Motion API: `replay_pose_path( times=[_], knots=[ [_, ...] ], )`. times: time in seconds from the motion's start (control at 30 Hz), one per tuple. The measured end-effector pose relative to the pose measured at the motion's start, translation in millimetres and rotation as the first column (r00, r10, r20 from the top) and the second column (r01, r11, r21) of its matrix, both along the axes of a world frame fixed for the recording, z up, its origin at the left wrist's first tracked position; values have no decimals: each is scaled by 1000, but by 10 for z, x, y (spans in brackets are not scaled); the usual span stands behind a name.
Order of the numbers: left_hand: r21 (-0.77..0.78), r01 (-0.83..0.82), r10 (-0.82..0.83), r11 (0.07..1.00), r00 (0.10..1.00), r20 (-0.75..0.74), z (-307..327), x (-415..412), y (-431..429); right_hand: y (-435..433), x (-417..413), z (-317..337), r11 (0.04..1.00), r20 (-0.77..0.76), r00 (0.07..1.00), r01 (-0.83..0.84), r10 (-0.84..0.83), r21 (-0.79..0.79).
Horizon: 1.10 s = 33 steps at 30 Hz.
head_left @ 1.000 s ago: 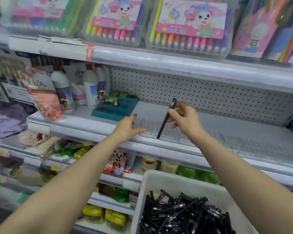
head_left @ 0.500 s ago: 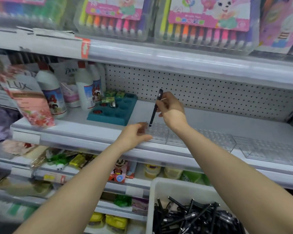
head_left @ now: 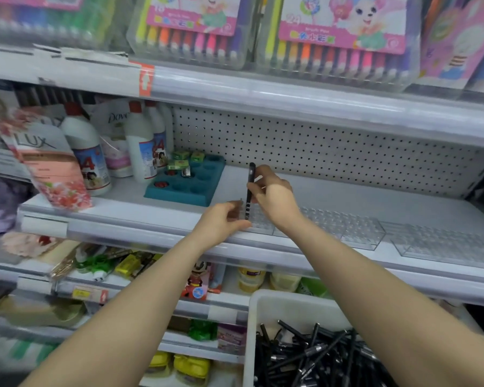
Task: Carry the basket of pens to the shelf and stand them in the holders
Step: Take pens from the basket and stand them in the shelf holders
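"LUX" is printed on the pink refill pouch [head_left: 49, 166] and "Dove" on the white pouch [head_left: 116, 127] — "24" is shown on the white bottle [head_left: 85, 152].

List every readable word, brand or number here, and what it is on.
"LUX": pink pouch.
"Dove": white pouch.
"24": white bottle label.
"24": right marker box label.
Its other print and the shelf price tag: too blurred to read.

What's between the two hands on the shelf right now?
Head view: the black pen, upright in the right hand, its lower end at the clear holder's left end, which the left hand grips. Nothing else lies between them.
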<state>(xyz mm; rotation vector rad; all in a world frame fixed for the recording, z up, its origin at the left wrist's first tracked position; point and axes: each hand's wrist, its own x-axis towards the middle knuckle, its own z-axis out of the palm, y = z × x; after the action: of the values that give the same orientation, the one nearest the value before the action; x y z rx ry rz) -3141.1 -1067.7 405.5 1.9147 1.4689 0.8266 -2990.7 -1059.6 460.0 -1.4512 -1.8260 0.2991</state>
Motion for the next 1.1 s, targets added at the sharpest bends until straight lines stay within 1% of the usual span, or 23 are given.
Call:
replay_pose_path(
  times=[0.13,0.2,0.27,0.33,0.4,0.47,0.53,0.6,0.7,0.8,0.87,0.93,0.97,1.0,1.1],
  knots=[
    [3,-26,26,1000,999,-20,79,25,-64,-135,91,17,999,81,996,28,-31,35],
    [79,-76,79,994,996,-30,138,56,-140,-251,199,48,997,72,997,37,-42,73],
    [176,-140,146,974,989,-25,180,93,-261,-388,324,71,993,106,994,27,-40,118],
    [266,-211,205,941,978,51,184,151,-440,-537,453,65,990,139,990,17,-37,143],
    [343,-283,245,895,958,151,140,230,-683,-705,580,21,988,137,990,0,-21,157],
    [393,-301,248,869,952,180,71,327,-948,-880,692,-66,987,150,989,-18,-6,159],
    [411,-254,218,876,967,133,-57,425,-1170,-1037,781,-205,993,188,982,-32,10,114],
    [409,-183,192,894,981,21,-247,524,-1342,-1188,858,-372,998,230,973,-45,31,54],
    [316,-106,158,943,976,-146,-583,657,-1550,-1404,983,-625,992,327,938,-104,120,-67],
    [220,-78,135,972,956,-259,-860,727,-1762,-1591,1091,-844,974,493,850,-92,185,-206],
    [218,-75,135,973,951,-279,-963,743,-1879,-1706,1155,-981,936,565,779,-80,273,-342],
    [250,-78,147,965,951,-270,-984,753,-1942,-1806,1212,-1108,867,571,726,-70,383,-493],
    [257,-83,155,963,950,-273,-977,757,-1954,-1839,1240,-1166,841,570,710,-59,415,-538],
    [259,-87,160,962,947,-278,-973,762,-1961,-1860,1270,-1214,830,568,706,-51,423,-555],
    [257,-91,164,962,946,-278,-968,769,-1978,-1879,1344,-1274,832,533,750,-40,391,-554]
  ],
)
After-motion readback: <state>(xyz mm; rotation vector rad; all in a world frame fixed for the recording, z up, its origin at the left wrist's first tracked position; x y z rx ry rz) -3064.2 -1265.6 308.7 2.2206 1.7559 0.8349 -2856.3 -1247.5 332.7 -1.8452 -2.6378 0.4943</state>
